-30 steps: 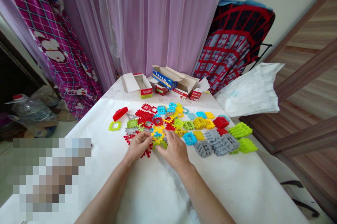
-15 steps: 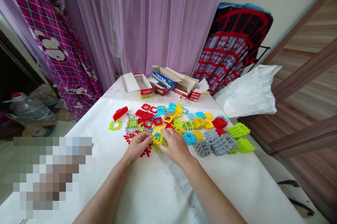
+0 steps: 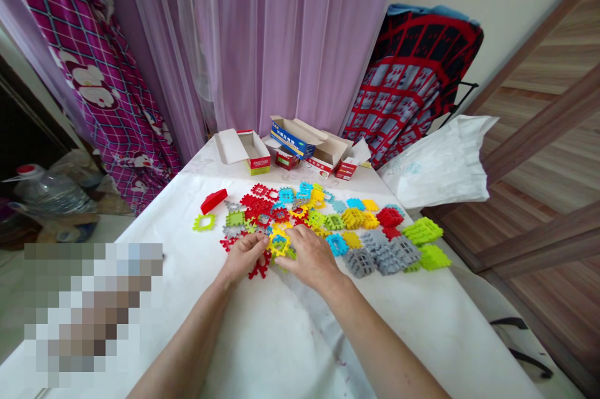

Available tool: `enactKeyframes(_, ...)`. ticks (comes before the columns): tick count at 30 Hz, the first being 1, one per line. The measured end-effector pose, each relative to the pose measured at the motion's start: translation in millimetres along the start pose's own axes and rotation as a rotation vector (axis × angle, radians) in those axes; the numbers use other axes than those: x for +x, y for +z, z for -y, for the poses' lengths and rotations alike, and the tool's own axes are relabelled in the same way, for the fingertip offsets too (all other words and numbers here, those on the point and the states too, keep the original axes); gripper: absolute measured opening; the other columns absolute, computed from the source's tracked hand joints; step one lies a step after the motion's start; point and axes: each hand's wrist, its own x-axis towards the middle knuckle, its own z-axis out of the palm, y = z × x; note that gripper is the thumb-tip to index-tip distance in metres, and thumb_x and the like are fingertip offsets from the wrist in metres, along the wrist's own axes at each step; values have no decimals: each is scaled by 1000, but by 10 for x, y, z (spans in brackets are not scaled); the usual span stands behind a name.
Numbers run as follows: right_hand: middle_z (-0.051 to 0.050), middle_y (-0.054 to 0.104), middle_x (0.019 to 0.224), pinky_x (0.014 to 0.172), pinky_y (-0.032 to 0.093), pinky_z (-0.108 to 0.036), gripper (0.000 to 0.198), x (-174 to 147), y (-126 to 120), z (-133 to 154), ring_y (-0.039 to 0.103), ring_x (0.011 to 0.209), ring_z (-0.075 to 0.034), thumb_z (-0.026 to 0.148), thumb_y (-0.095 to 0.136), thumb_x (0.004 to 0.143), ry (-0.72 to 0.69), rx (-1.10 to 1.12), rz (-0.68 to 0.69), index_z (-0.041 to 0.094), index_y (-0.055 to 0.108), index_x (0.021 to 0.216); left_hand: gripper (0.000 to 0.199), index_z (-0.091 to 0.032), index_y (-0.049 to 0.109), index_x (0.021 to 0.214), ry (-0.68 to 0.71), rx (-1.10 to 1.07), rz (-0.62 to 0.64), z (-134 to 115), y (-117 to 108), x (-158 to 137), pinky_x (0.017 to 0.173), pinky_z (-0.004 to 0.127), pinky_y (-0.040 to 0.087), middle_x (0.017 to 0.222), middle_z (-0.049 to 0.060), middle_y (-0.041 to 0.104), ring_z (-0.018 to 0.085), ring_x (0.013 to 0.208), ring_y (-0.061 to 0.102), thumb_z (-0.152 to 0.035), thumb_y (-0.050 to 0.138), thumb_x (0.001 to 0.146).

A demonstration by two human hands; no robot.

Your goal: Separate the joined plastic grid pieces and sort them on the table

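Observation:
A yellow interlocking plastic block, square with notched edges and an open middle [image 3: 280,252], is held up between my two hands over the pile. My left hand [image 3: 246,255] pinches its left edge with closed fingers. On the opposite side, my right hand [image 3: 313,255] is curled round the right edge. Beneath and beside the hands lie red blocks [image 3: 259,266] and lime-green ones, partly covered by my fingers. Behind them spreads a loose heap of red blocks [image 3: 255,204], with blue, yellow, grey and green pieces mixed in.
To the right stand stacks of grey blocks [image 3: 394,255], yellow blocks [image 3: 352,218], red blocks [image 3: 389,217] and lime-green blocks [image 3: 423,231]. A lime-green frame block [image 3: 197,224] and a red curved piece [image 3: 214,201] lie left. Opened cartons [image 3: 259,165] and a white bag [image 3: 435,164] stand behind on the table.
My hands and the yellow block have shifted very slightly left, and the block is turned a little. Both hands keep their hold. The rest of the blocks lie as before.

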Motion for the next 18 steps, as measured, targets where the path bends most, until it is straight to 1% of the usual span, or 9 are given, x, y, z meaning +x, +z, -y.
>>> enactKeyframes(2, -7, 61, 111, 86, 46, -33, 43, -13, -46, -23, 57, 104, -23, 47, 67, 78, -27, -2, 26, 22, 60, 113, 52, -17, 60, 86, 21, -11, -12, 7, -3, 3, 32, 16, 20, 40, -7, 54, 4, 28, 34, -65, 63, 67)
enactKeyframes(4, -7, 61, 112, 86, 46, -33, 40, -17, -97, -49, 57, 102, -22, 44, 67, 79, -51, -11, 41, 23, 61, 112, 51, -17, 60, 90, 39, -20, -9, 9, -4, 8, 32, 16, 21, 41, -8, 54, 4, 28, 35, -63, 62, 68)
enactKeyframes(6, -6, 59, 116, 87, 45, -33, 45, -7, -143, -73, 57, 104, -22, 38, 67, 79, -86, -19, 36, 24, 57, 120, 50, -17, 59, 92, 62, -29, -3, 11, 0, 16, 33, 16, 21, 42, -9, 52, 4, 29, 36, -62, 63, 69)
enactKeyframes(8, -6, 55, 124, 90, 43, -34, 55, 15, -173, -88, 55, 108, -22, 33, 67, 79, -139, -22, 31, 26, 50, 131, 50, -18, 57, 91, 96, -49, 13, 23, 10, 28, 34, 16, 24, 44, -10, 51, 5, 31, 40, -61, 65, 68)
enactKeyframes(10, -6, 52, 129, 90, 43, -35, 61, 41, -185, -95, 53, 111, -23, 32, 68, 78, -193, -27, 52, 28, 47, 134, 50, -19, 54, 91, 135, -75, 39, 43, 23, 41, 36, 16, 28, 46, -10, 52, 6, 34, 44, -61, 66, 67)
enactKeyframes(13, -6, 51, 128, 88, 43, -36, 56, 75, -173, -89, 50, 113, -25, 34, 72, 76, -240, -54, 111, 30, 52, 128, 49, -21, 50, 94, 179, -73, 75, 74, 39, 50, 38, 17, 33, 51, -11, 53, 6, 37, 48, -60, 66, 69)
enactKeyframes(18, -5, 55, 114, 83, 43, -32, 39, 108, -119, -43, 51, 107, -23, 33, 74, 74, -281, -100, 161, 26, 61, 110, 47, -22, 47, 92, 193, -5, 88, 80, 36, 27, 38, 17, 35, 52, -11, 52, 7, 39, 49, -60, 65, 71)
